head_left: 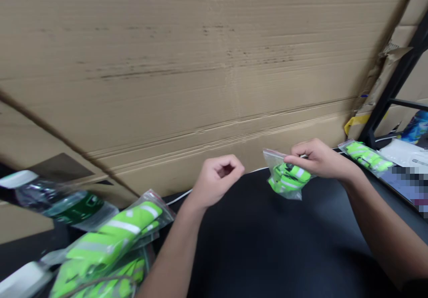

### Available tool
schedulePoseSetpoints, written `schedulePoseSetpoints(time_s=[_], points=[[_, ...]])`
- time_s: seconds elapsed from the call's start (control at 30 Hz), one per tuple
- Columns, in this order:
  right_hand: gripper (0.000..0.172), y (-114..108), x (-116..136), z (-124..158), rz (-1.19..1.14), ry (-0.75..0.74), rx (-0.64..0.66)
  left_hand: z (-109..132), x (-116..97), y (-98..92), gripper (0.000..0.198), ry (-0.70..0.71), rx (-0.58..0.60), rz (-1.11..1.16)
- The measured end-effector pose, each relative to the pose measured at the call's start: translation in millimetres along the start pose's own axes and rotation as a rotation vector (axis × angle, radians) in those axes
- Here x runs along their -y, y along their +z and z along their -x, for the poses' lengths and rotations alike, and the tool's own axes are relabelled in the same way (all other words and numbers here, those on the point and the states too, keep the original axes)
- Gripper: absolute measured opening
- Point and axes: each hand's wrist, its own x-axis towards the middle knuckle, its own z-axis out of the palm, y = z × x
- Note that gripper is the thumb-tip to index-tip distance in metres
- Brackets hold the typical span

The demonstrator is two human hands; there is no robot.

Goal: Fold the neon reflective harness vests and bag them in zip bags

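Note:
My right hand [312, 157] pinches a clear zip bag [267, 156] near its top edge, thumb in front. Inside the bag is a folded neon-green piece with silver reflective stripes [287, 180]. The bag hangs tilted above the black tabletop [254, 240]. To its left, my left hand [219, 177] is held up with the fingers curled round to the thumb; a hollow shows between them, with nothing visible in it. Below and left of that hand lies a pile of similar bagged green striped pieces [113, 238], partly hidden by my left forearm.
A water bottle with a green label [75, 206] leans at the left, near a white object [25, 280]. Cardboard [207, 75] walls off the back. At the right are another bagged green piece [368, 156], a white plastic packet [408, 157] and a black metal frame [394, 79].

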Motion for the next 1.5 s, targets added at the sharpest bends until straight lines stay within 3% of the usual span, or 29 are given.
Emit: schedulePoseSetpoints(time_s=[0.03,0.07,0.13,0.17,0.27,0.33,0.47,0.6,0.7,0.77,0.87,1.0,1.13,1.23,1.37,1.5], points=[[0.048,1,3,0,-0.017,-0.017,-0.021,0,2,9.5,0.022,0.004,-0.004,0.019],[0.047,2,6,0,-0.047,-0.037,-0.033,0,5,19.8,0.037,-0.005,-0.006,0.024],[0.041,8,10,-1,-0.143,-0.067,-0.032,0,9,38.5,0.086,-0.028,0.042,0.052],[0.036,12,12,-1,-0.199,-0.071,-0.029,0,10,45.5,0.090,-0.054,0.099,0.077],[0.017,22,13,-4,-0.277,-0.050,0.014,2,7,56.0,0.061,-0.136,0.275,0.079],[0.024,29,13,-5,-0.187,0.001,0.054,4,1,58.4,0.048,-0.161,0.325,0.025],[0.038,41,12,-8,0.130,0.099,0.009,10,-6,65.9,0.059,-0.154,0.352,-0.019],[0.057,46,9,-7,0.207,0.042,-0.177,16,-3,69.7,0.079,-0.224,0.383,0.026],[0.061,44,6,-5,0.197,0.037,-0.323,20,-2,63.0,0.059,-0.312,0.515,0.048],[0.062,42,4,-5,0.129,0.115,-0.395,21,-4,56.4,0.048,-0.367,0.536,0.074],[0.062,43,2,-7,0.064,0.243,-0.482,21,-8,49.2,0.046,-0.411,0.517,0.126],[0.064,49,2,-9,0.119,0.224,-0.541,20,-7,46.6,0.043,-0.449,0.541,0.174],[0.065,53,1,-11,0.023,0.252,-0.546,19,-4,42.4,0.049,-0.435,0.537,0.187],[0.065,53,-7,-13,-0.110,0.305,-0.423,18,-3,36.1,0.054,-0.413,0.470,0.064],[0.069,60,-28,-14,-0.216,0.232,-0.070,18,-5,24.9,0.054,-0.405,0.385,-0.115],[0.069,81,-58,-10,-0.284,0.129,-0.016,23,-17,-4.0,0.042,-0.304,0.271,-0.404]])
